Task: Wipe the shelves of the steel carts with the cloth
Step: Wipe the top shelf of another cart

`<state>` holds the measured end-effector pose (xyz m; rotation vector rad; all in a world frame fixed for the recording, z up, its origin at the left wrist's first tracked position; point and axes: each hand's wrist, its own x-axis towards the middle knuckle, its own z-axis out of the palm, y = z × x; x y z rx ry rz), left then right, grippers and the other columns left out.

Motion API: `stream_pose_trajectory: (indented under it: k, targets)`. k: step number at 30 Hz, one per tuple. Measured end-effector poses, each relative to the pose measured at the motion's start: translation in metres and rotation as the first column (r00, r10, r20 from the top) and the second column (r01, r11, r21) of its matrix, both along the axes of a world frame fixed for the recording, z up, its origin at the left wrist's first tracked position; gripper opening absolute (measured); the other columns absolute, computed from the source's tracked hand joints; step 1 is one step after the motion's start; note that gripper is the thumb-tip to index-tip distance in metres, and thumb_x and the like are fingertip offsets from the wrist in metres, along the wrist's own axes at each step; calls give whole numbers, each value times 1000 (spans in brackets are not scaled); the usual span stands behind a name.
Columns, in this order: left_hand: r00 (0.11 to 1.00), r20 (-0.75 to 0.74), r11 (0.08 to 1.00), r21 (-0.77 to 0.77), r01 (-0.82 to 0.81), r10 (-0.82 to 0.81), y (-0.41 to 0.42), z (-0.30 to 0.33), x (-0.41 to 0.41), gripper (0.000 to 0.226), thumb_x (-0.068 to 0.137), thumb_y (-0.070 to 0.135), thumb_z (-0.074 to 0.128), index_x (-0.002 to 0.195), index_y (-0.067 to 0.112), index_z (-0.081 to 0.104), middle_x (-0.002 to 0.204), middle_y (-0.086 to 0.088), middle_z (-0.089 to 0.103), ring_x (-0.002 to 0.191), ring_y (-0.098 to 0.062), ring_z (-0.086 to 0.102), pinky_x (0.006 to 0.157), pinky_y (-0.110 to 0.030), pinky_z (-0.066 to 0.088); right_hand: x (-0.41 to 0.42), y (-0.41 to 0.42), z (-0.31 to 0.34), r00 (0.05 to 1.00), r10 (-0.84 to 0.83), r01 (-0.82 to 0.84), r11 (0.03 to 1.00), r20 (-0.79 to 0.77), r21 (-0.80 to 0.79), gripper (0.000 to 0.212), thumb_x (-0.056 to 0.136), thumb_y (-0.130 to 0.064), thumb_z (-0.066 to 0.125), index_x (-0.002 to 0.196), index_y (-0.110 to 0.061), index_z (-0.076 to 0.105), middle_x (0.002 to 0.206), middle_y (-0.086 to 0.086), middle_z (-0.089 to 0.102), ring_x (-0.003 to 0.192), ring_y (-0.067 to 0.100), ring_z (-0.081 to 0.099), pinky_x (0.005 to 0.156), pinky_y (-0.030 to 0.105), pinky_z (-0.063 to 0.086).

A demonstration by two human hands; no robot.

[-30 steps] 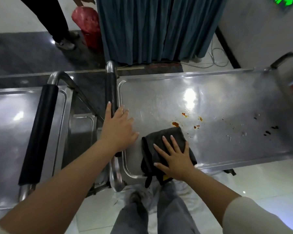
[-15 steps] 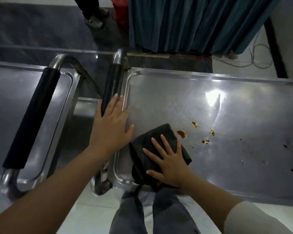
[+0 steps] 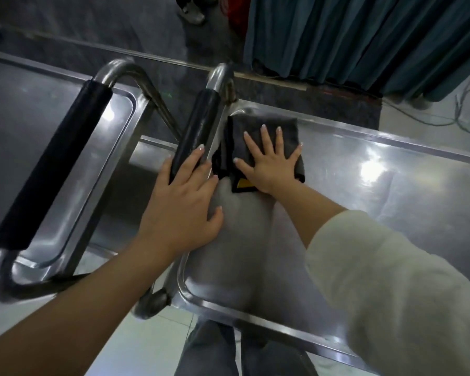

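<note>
A folded dark grey cloth (image 3: 263, 126) lies at the far left corner of the right steel cart's top shelf (image 3: 391, 191). My right hand (image 3: 269, 161) presses flat on it with fingers spread. My left hand (image 3: 185, 204) rests on the left rim of that shelf, its fingers straight and lying over the cart's black-padded handle (image 3: 198, 131). A second steel cart (image 3: 25, 126) stands to the left with its own black-padded handle (image 3: 52, 169).
A teal curtain (image 3: 350, 36) hangs behind the carts, with cables (image 3: 467, 109) on the floor at the right. A person's shoe (image 3: 193, 14) shows at the top. My legs (image 3: 228, 351) stand below the shelf's near edge.
My right hand has slid the cloth from the shelf's near left part to its far left corner. The view has shifted left, and the orange stains are out of sight. My left hand stays at the rim.
</note>
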<state>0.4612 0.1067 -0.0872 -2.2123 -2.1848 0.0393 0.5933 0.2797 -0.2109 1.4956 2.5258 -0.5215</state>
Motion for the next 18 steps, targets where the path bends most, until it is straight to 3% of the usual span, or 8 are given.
stream_pose_trajectory:
  k: [7,14,18]
  targets:
    - [999,34,1000,-4,-1,1,8,0,5,59,78,47,45,123,13,62,142,-7,51,146,-21,20,113,-57,21,16,4,12,963,-268,267,961,-4,-72,74,87,-75,17,149,-44,-8,158,-2,-24,142,29,-28,103,72,-13]
    - [999,23,999,0,46,-46,10,0,6,56,82,47,47,126,14,58,148,-10,43,148,-23,10,113,-60,14,62,-126,8,980,-200,201,979,11,-19,71,87,-73,12,145,-45,-17,156,-3,-27,139,25,-35,102,67,-21]
    - [987,-129,995,-43,88,-93,9,1,6,57,87,48,39,132,14,51,151,-11,37,149,-28,5,115,-62,1,93,-188,3,981,-191,191,982,45,0,70,84,-77,6,140,-49,-26,152,-7,-34,138,23,-36,101,65,-23]
